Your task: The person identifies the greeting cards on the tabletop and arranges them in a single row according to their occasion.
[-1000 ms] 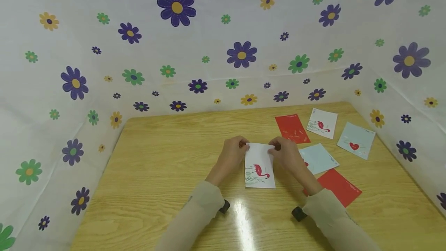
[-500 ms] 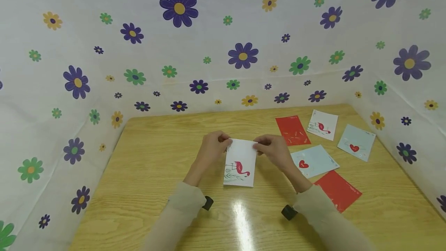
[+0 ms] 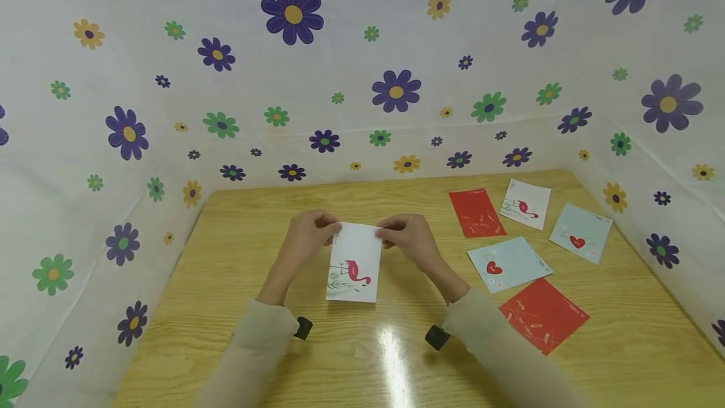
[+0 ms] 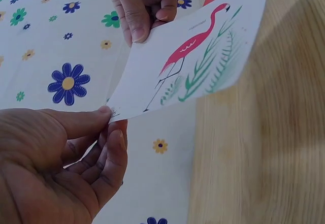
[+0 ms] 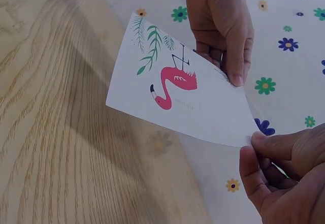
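Note:
A white card with a pink flamingo and green leaves (image 3: 355,254) is held up by its two far corners over the wooden table. My left hand (image 3: 308,235) pinches the far left corner between thumb and fingers. At the far right corner, my right hand (image 3: 412,238) pinches the card the same way. The left wrist view shows the card (image 4: 203,51) bending slightly, with the left thumb on its printed face. In the right wrist view, the right thumb and forefinger grip the card (image 5: 177,97) at one corner.
On the right of the table (image 3: 238,257) lie a red card (image 3: 477,213), another flamingo card (image 3: 525,203), a pale blue heart card (image 3: 581,232), a second pale blue heart card (image 3: 515,263) and a red card nearer me (image 3: 546,317). Flowered cloth (image 3: 340,49) walls the back and sides.
Both hands have carried the flamingo card leftward, away from the other cards. The near pale blue heart card and near red card, partly covered before by the right arm, now show more fully.

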Motion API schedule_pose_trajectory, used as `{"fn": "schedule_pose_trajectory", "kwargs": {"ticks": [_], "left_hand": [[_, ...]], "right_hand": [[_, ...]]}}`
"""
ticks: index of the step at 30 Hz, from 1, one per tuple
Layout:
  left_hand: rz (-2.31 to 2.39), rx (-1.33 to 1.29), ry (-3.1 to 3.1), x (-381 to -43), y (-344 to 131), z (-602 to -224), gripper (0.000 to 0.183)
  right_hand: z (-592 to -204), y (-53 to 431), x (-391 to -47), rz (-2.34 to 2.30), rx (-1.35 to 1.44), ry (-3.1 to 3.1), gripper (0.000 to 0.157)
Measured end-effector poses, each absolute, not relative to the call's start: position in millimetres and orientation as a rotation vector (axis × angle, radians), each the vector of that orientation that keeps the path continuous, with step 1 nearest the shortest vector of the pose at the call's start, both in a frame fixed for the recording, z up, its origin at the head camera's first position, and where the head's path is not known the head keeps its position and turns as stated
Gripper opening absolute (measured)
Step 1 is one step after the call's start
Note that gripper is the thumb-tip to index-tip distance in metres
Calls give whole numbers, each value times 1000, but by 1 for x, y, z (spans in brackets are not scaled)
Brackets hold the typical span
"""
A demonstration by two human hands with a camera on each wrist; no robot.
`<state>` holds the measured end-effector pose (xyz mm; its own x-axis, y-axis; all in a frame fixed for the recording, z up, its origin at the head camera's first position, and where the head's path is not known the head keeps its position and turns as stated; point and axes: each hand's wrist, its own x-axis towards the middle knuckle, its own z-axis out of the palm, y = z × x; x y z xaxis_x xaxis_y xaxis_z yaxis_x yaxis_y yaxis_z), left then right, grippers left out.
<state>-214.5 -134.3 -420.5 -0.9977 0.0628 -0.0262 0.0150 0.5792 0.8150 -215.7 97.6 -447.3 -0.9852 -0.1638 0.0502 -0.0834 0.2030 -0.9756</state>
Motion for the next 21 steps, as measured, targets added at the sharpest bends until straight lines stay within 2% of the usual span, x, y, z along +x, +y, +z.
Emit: {"fn": "schedule_pose_trajectory", "kwargs": {"ticks": [21], "left_hand": [[1298,-56,2792,-222,-210,-418,24]], "right_hand": [[-449,28,-236,-2026,-251,2108,14]]}}
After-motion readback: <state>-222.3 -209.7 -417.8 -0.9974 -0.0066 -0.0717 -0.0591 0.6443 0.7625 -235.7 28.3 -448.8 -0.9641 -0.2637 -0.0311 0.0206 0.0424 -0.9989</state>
